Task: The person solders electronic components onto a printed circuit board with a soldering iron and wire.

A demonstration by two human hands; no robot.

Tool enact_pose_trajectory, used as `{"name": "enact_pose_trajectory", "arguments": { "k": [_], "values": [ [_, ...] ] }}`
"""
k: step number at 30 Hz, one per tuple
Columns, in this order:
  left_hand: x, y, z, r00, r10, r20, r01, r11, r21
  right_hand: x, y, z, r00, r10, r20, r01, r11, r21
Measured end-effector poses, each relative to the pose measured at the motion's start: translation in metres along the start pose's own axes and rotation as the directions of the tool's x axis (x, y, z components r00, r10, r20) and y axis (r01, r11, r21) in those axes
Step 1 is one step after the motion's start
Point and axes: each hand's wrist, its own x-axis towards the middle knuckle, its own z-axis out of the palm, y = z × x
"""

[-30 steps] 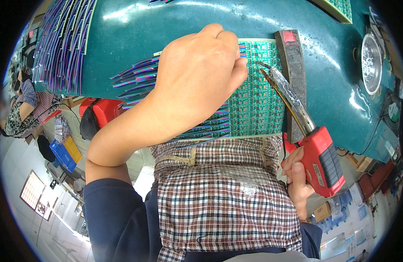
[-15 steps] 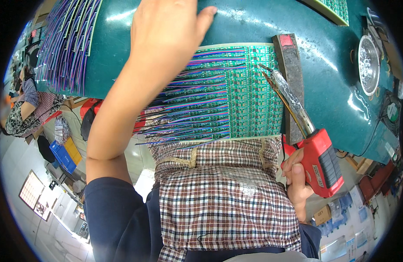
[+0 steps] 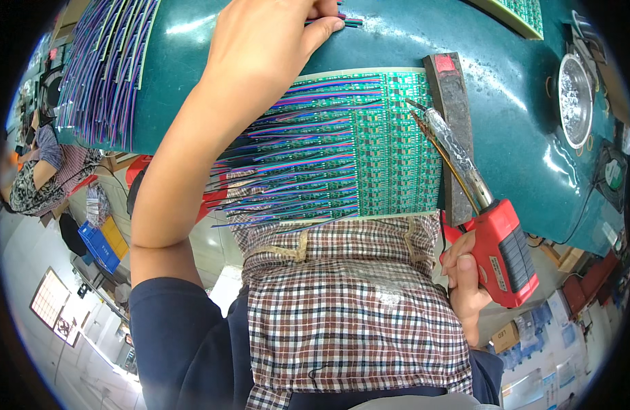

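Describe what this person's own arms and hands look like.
Both the left hand and the right hand are ungloved, with no ring or bracelet in sight. The left sleeve is plain dark navy and ends just above the elbow, leaving the forearm bare. Only a small dark-blue part of the right sleeve shows.

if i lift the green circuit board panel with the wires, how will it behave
The green circuit board panel is probably fairly stiff, as it shows no visible sag. Its thin coloured wires look floppy and may trail, since their loose ends fan out. Being flat, it seems unlikely to roll.
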Motion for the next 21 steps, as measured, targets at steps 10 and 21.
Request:
{"name": "enact_pose_trajectory", "arguments": {
  "k": [10,21],
  "values": [
    [0.0,-0.009,0.006,0.996,0.089,0.025,-0.091,0.991,0.102,0.0,-0.002,0.001,1.0,0.013,-0.024,-0.013,1.0,0.001],
    [-0.012,0.031,-0.019,0.995,-0.074,0.066,0.079,0.995,-0.062,0.003,-0.004,0.003,1.0,-0.02,-0.015,0.02,0.999,0.034]
  ]
}}
